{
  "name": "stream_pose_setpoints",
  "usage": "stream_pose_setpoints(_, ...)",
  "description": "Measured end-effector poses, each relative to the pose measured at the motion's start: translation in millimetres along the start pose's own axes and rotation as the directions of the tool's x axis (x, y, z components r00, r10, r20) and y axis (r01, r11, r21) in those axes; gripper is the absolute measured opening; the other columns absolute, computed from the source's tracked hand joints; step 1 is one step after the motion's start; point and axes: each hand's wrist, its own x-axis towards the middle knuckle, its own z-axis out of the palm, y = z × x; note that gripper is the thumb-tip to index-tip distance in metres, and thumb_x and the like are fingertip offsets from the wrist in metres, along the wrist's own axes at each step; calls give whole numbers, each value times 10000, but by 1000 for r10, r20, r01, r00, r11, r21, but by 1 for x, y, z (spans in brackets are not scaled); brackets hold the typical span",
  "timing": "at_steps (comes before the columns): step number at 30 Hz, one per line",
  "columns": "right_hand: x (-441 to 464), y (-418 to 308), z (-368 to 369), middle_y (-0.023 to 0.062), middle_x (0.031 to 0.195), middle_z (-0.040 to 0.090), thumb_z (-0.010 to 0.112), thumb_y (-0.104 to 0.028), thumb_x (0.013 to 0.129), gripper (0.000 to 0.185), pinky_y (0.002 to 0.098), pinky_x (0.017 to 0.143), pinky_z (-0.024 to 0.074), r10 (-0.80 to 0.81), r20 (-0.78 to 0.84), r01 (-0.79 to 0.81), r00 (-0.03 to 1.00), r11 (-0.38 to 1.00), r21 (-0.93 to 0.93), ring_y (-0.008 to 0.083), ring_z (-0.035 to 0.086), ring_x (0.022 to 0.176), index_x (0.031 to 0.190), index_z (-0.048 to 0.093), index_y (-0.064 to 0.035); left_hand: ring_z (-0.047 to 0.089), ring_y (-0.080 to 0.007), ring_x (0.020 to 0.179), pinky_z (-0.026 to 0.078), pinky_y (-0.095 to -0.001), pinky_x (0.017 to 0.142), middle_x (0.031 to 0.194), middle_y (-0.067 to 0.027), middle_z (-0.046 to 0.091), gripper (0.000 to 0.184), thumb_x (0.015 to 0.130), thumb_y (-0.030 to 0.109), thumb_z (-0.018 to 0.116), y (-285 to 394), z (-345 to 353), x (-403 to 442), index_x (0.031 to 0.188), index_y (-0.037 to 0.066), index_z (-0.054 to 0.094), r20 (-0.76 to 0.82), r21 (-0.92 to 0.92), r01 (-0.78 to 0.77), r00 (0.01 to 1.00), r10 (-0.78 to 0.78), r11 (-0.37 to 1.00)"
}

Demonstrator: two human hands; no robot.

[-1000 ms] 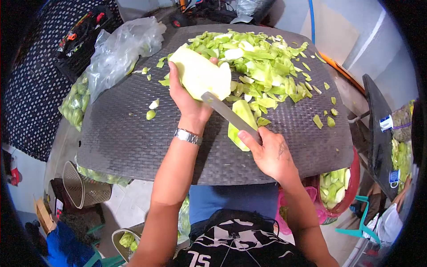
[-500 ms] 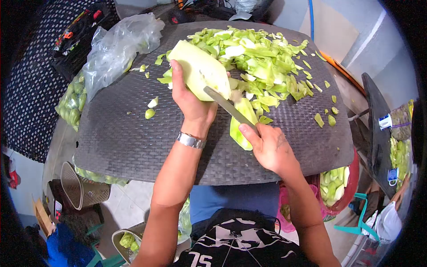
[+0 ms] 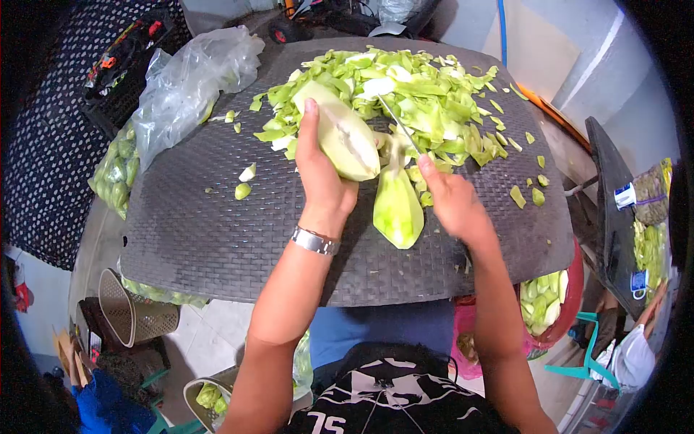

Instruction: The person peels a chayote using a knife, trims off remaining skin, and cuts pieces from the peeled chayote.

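Note:
My left hand (image 3: 322, 173), with a metal watch at its wrist, is wrapped round a large pale peeled fruit piece (image 3: 338, 134), whose hollowed inner face shows. My right hand (image 3: 455, 199) grips a knife (image 3: 399, 121), its thin blade pointing up and left, apart from the fruit. Between my hands a peeled light green piece (image 3: 398, 210) lies on the dark woven table (image 3: 195, 224). A big heap of green peelings (image 3: 426, 94) spreads behind them.
A clear plastic bag (image 3: 195, 79) rests at the table's back left, above a bag of green produce (image 3: 117, 173). Below the right edge stands a red tub (image 3: 571, 311) of cut pieces. Beige baskets (image 3: 130, 311) stand lower left. People are partly visible at both lower sides.
The knife has come away from the fruit, its blade now tipped upward. My left hand has turned the fruit and moved slightly right. My right hand has shifted right.

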Motion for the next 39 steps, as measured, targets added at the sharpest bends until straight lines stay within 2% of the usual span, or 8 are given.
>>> stream_pose_setpoints(4,-3,-5,-17,332,898,694,478,-695,1002,797,498,848,523,-39,65,42,997,998,-49,459,699,947,884,719,55,692,-290,1073,601,-527,888,1222,-152,682,572,1043,547,478,1,-12,14,1366,80,545,27,-163,86,996,-83,983)
stream_pose_setpoints(7,-25,2,-11,300,822,689,537,-638,1006,731,474,778,531,-109,162,95,981,991,94,433,706,842,872,694,63,685,-376,1071,590,-558,901,1244,-210,662,635,1023,577,483,1,-23,20,1385,57,523,94,-157,142,987,-129,977)
stream_pose_setpoints(19,-61,-19,33,286,666,641,602,-629,976,670,556,673,541,-322,4,322,947,946,-32,502,682,707,818,589,22,693,-413,1029,616,-539,823,1181,-209,653,708,998,600,526,-2,-13,6,1337,-21,512,69,-247,113,993,-99,962)
stream_pose_setpoints(22,-55,-22,36,274,688,659,603,-631,975,649,560,678,547,-348,35,349,937,936,-33,500,691,718,892,562,12,687,-423,1040,612,-548,839,1193,-210,647,712,995,587,536,-2,-12,5,1343,-32,498,58,-261,102,994,-89,960)
stream_pose_setpoints(25,-53,-27,41,273,756,691,629,-638,952,686,568,710,559,-349,-26,350,937,936,42,502,705,761,1121,549,22,669,-434,1085,598,-552,875,1220,-221,638,670,989,525,544,-4,-11,0,1348,-37,485,24,-270,113,994,-111,956)
stream_pose_setpoints(31,-36,-39,52,321,879,711,693,-638,901,964,577,793,569,-537,-224,543,813,839,-37,513,716,862,1490,346,41,630,-442,1175,525,-536,1028,1304,-251,622,577,943,370,527,-19,-26,4,1362,-24,481,53,-267,178,984,-170,947)
stream_pose_setpoints(34,-30,-43,53,341,977,700,678,-614,933,884,544,795,575,-549,-185,555,815,832,-22,525,701,944,1509,358,-25,630,-433,1180,504,-526,1062,1320,-255,621,582,942,373,492,-20,-31,7,1369,-23,490,75,-250,139,989,-124,958)
stream_pose_setpoints(39,-13,-38,53,319,897,707,645,-653,930,863,552,753,578,-593,-174,596,786,802,-39,507,713,863,1466,412,-17,646,-422,1163,516,-528,1048,1302,-255,637,578,966,359,435,-20,-27,5,1386,-33,505,-16,-268,83,996,-90,960)
